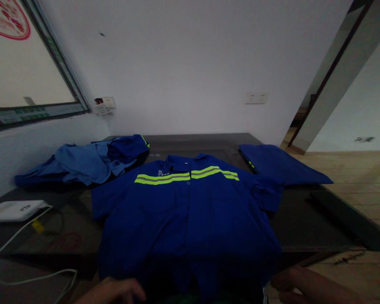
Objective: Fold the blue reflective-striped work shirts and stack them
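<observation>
Shirt (205, 215) seemed to need even, outward smoothing, your left hand (118, 290) and right hand (293, 282) near its lower sides (whether gripping cloth, I couldn't tell).

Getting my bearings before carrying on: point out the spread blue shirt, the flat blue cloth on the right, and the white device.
Blue shirt (194, 215), head view: front, near its middle.
Blue cloth (283, 164), head view: upper surface.
White device (14, 210), head view: body.
</observation>
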`<action>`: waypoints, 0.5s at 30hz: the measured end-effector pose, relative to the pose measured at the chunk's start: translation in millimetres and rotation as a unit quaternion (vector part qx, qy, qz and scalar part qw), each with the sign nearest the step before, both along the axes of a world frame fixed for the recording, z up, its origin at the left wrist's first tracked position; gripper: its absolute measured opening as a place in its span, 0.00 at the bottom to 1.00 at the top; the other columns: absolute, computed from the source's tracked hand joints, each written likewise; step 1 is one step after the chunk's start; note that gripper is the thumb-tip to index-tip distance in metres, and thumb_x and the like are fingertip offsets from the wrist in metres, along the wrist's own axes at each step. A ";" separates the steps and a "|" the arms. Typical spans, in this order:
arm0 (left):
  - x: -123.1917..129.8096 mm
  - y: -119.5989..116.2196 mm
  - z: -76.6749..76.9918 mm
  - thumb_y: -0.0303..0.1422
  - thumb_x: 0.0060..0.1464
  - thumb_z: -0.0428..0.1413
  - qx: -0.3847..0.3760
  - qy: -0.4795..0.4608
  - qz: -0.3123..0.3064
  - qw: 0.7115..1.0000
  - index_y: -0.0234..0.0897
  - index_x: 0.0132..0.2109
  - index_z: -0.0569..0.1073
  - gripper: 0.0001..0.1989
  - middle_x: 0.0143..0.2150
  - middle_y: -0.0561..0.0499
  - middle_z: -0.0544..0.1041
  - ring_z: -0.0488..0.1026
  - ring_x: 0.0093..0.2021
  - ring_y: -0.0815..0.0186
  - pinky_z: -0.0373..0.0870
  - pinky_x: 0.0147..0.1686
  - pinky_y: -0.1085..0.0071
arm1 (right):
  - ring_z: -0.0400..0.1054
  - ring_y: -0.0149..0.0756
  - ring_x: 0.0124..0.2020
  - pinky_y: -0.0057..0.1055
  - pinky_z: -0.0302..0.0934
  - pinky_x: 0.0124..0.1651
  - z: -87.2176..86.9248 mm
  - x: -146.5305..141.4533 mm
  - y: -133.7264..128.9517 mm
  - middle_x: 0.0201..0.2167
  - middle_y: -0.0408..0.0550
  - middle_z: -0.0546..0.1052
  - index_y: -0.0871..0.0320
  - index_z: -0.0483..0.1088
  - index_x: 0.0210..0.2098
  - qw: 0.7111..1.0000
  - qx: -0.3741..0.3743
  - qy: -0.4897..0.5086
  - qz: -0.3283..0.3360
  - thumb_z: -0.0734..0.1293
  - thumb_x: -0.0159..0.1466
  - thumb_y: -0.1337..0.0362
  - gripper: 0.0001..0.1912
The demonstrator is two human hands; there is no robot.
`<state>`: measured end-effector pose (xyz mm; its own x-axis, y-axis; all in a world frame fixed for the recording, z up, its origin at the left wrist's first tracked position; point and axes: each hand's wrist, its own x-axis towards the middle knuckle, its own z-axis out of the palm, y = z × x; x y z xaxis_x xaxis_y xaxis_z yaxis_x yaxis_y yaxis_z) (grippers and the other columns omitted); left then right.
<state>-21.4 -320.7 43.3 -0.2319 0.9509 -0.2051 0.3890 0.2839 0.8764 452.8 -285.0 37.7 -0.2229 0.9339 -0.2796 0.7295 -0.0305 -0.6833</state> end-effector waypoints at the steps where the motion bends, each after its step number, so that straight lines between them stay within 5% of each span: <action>1: 3.3 14.6 14.1 0.54 0.41 0.55 0.007 -0.008 -0.024 1.000 0.54 0.35 0.79 0.18 0.27 0.51 0.78 0.77 0.28 0.51 0.75 0.31 0.50 | 0.75 0.43 0.35 0.34 0.69 0.38 35.5 -11.4 10.2 0.34 0.47 0.81 0.48 0.80 0.31 0.996 -0.042 0.021 0.079 0.67 0.52 0.54 0.11; 3: 15.1 58.6 46.4 0.54 0.40 0.57 0.046 -0.027 -0.072 0.996 0.45 0.33 0.78 0.20 0.26 0.47 0.77 0.76 0.31 0.54 0.76 0.35 0.55 | 0.74 0.39 0.34 0.31 0.68 0.35 97.6 -39.5 44.8 0.35 0.46 0.81 0.49 0.80 0.39 0.972 -0.101 0.049 0.206 0.65 0.58 0.52 0.16; 4: 23.0 87.6 63.0 0.53 0.43 0.58 0.082 -0.049 -0.149 0.984 0.40 0.33 0.77 0.21 0.27 0.45 0.77 0.76 0.32 0.55 0.75 0.37 0.56 | 0.74 0.38 0.35 0.31 0.68 0.37 120.3 -55.1 69.7 0.34 0.46 0.81 0.51 0.79 0.40 0.966 -0.079 0.059 0.241 0.63 0.60 0.52 0.17; 6: 39.8 156.1 90.0 0.48 0.53 0.52 0.230 -0.073 -0.155 0.958 0.35 0.38 0.75 0.20 0.33 0.44 0.78 0.76 0.37 0.59 0.74 0.42 0.58 | 0.73 0.35 0.34 0.30 0.66 0.39 143.8 -86.4 132.2 0.31 0.45 0.80 0.56 0.79 0.39 0.965 0.038 0.056 0.252 0.62 0.62 0.55 0.17; 8: 51.4 229.5 100.0 0.40 0.58 0.50 0.310 -0.023 -0.146 0.939 0.32 0.45 0.72 0.16 0.39 0.45 0.77 0.75 0.41 0.62 0.72 0.47 0.60 | 0.71 0.34 0.33 0.29 0.64 0.41 140.1 -114.5 203.5 0.30 0.47 0.79 0.61 0.78 0.37 0.963 0.181 -0.014 0.198 0.62 0.63 0.60 0.15; 10: 52.8 296.1 90.8 0.31 0.57 0.50 0.329 0.086 -0.127 0.932 0.30 0.44 0.72 0.12 0.43 0.45 0.77 0.74 0.44 0.64 0.69 0.50 0.63 | 0.71 0.35 0.36 0.30 0.62 0.44 119.5 -137.1 271.3 0.33 0.50 0.79 0.64 0.77 0.39 0.951 0.266 -0.085 0.131 0.62 0.63 0.64 0.13; 15: 26.8 398.4 39.8 0.24 0.51 0.52 0.235 0.303 -0.090 0.919 0.29 0.49 0.72 0.16 0.52 0.40 0.75 0.69 0.54 0.59 0.62 0.57 0.63 | 0.68 0.42 0.51 0.34 0.60 0.52 65.4 -170.5 379.3 0.50 0.56 0.75 0.62 0.72 0.50 0.952 0.262 -0.154 -0.023 0.61 0.65 0.66 0.16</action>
